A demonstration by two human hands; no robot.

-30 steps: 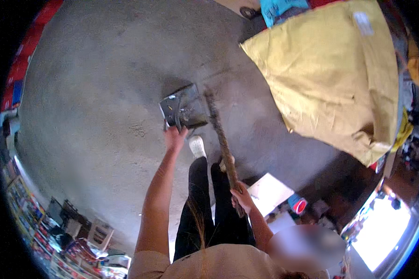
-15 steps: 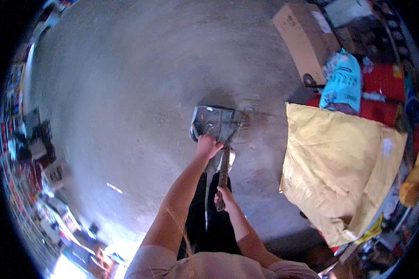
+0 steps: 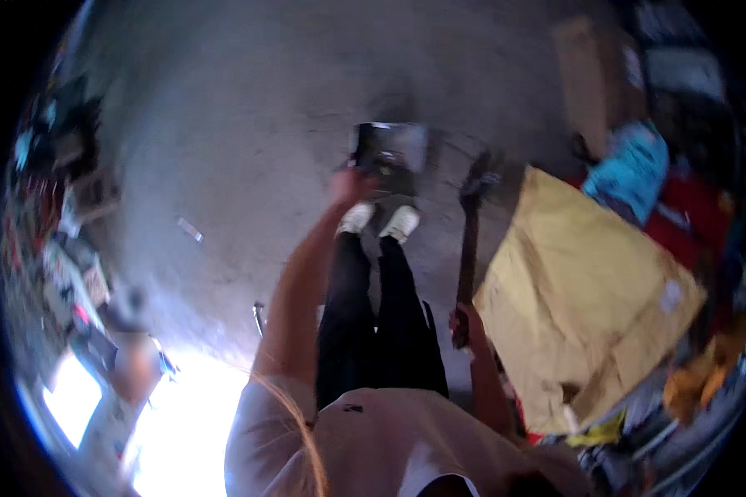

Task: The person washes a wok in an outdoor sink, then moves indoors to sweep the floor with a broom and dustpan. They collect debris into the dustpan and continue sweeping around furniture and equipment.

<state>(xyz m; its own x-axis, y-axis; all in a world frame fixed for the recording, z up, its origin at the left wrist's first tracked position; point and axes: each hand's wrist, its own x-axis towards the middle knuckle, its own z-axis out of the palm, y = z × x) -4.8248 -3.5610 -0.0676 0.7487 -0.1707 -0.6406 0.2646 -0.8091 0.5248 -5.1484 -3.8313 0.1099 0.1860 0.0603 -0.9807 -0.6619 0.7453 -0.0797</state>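
Observation:
A dark, wide-mouthed dustpan (image 3: 387,153) is just off the floor or on it, beyond my shoes; I cannot tell which. Small bits lie inside its pan. My left hand (image 3: 352,187) is closed at its near left edge, fingers smeared by motion. A short brush broom (image 3: 469,236) with a dark wooden-looking handle is in my right hand (image 3: 464,321), which is wrapped round the handle's near end. The broom's blurred head points away from me, right of the dustpan and apart from it.
At right lies a big yellowish paper sack (image 3: 588,290), with a blue bag (image 3: 632,170), a cardboard box (image 3: 601,83) and red packages behind it. Cluttered goods line the left rim. A small pale strip (image 3: 190,229) lies on the concrete floor. Bright light enters at lower left.
My right hand has swung the broom rightward, away from the dustpan. The dustpan and my left hand are farther up the picture, and my view has turned, uncovering both shoes.

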